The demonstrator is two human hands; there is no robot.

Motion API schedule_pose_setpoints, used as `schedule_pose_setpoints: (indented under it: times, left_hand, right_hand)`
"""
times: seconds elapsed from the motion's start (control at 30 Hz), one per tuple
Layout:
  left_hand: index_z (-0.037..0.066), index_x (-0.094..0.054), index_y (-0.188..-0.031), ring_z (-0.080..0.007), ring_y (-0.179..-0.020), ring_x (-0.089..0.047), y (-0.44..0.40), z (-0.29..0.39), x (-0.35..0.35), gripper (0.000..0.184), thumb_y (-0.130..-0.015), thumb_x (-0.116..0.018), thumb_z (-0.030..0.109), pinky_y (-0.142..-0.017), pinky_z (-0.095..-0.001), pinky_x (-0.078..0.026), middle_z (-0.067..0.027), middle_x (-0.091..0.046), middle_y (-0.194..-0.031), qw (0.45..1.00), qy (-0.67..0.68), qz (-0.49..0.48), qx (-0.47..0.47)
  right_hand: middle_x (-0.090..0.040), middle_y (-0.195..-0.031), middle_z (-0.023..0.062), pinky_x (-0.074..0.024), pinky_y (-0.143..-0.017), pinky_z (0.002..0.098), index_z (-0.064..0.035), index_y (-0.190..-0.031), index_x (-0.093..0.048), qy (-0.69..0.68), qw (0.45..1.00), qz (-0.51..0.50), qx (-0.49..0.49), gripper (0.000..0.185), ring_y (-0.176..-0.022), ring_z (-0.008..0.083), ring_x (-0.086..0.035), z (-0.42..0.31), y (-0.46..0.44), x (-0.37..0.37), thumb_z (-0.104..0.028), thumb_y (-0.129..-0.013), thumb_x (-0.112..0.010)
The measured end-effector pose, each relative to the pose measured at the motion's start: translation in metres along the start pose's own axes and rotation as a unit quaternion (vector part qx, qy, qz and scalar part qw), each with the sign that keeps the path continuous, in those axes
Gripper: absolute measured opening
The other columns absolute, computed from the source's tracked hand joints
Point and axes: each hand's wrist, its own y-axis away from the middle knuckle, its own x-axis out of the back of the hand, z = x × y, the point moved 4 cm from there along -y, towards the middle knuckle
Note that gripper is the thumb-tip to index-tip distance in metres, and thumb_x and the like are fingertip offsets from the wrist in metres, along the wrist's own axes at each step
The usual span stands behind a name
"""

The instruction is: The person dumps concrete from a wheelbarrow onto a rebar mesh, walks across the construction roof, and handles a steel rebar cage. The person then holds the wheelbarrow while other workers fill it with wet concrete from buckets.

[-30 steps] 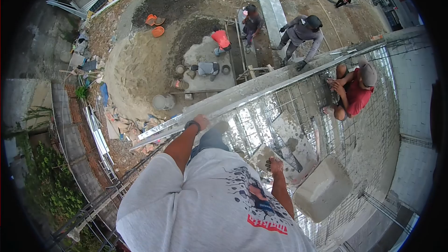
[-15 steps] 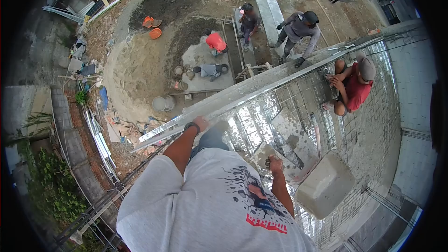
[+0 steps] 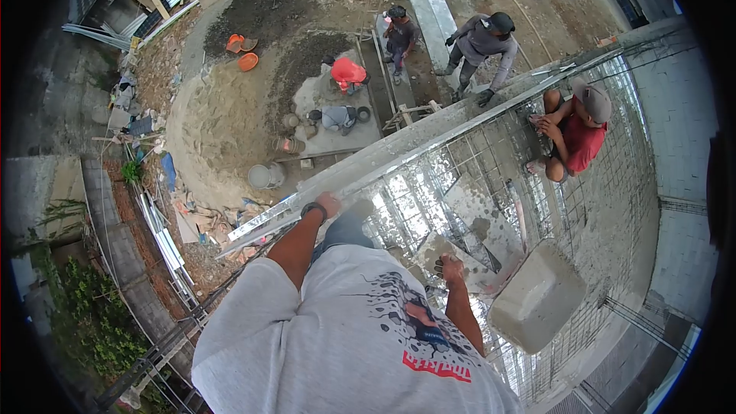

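My left hand (image 3: 328, 203), with a dark band on its wrist, is at the near edge of the long concrete ledge (image 3: 368, 171). Its fingers are mostly hidden. Lower right, my right hand (image 3: 451, 269) is held with curled, dark-smeared fingers over a mortar-spattered board (image 3: 429, 251). Whether something small is in those fingers cannot be made out. Right beside it lies a grey, cement-coated tub (image 3: 539, 297). Another spattered board (image 3: 481, 211) lies beyond, on the steel mesh.
A person in a red shirt (image 3: 586, 134) squats on the mesh (image 3: 613, 222) at right. Past the ledge is a drop to ground level, where several people work near a sand pile (image 3: 203, 119), a white bucket (image 3: 266, 175) and orange basins (image 3: 248, 61). Plants (image 3: 88, 310) grow lower left.
The view has shifted slightly, so the ground scene sits a little to the left. Both my hands stay in nearly the same place. The person in red has turned the head slightly.
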Motion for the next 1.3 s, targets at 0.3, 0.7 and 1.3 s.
schedule_pose_setpoints:
  times: [0.3, 0.7, 1.3]
  left_hand:
    - [0.009, -0.070, -0.091, -0.0198, -0.073, -0.065, -0.020, -0.021, -0.012, 0.019, -0.077, -0.063, 0.020, -0.067, -0.0324, -0.051, -0.0101, -0.069, -0.082, 0.999, 0.036, -0.023, -0.012]
    - [0.008, -0.070, -0.091, -0.0195, -0.072, -0.066, -0.003, -0.008, 0.000, 0.021, -0.076, -0.067, 0.022, -0.067, -0.0328, -0.052, -0.0089, -0.070, -0.079, 0.999, -0.005, -0.021, -0.028]
    - [0.003, -0.067, -0.103, -0.0161, -0.069, -0.065, 0.021, -0.043, -0.005, 0.030, -0.078, -0.066, 0.019, -0.065, -0.0312, -0.051, -0.0093, -0.069, -0.080, 0.999, 0.011, -0.026, -0.019]
  right_hand:
    - [-0.068, -0.083, 0.0069, -0.0507, -0.054, 0.0331, -0.0057, -0.097, -0.063, 0.001, 1.000, 0.018, 0.003, 0.026, -0.066, 0.0181, -0.064, 0.009, -0.005, -0.006, -0.030, -0.091, -0.056]
    - [-0.067, -0.083, 0.0066, -0.0499, -0.057, 0.0341, -0.0059, -0.095, -0.063, 0.032, 0.999, 0.002, -0.001, 0.026, -0.066, 0.0187, -0.064, 0.026, -0.003, -0.014, -0.030, -0.091, -0.056]
    - [-0.069, -0.083, 0.0081, -0.0492, -0.054, 0.0319, -0.0040, -0.094, -0.064, 0.043, 0.998, 0.001, 0.045, 0.026, -0.065, 0.0177, -0.065, -0.003, -0.006, -0.008, -0.029, -0.092, -0.055]
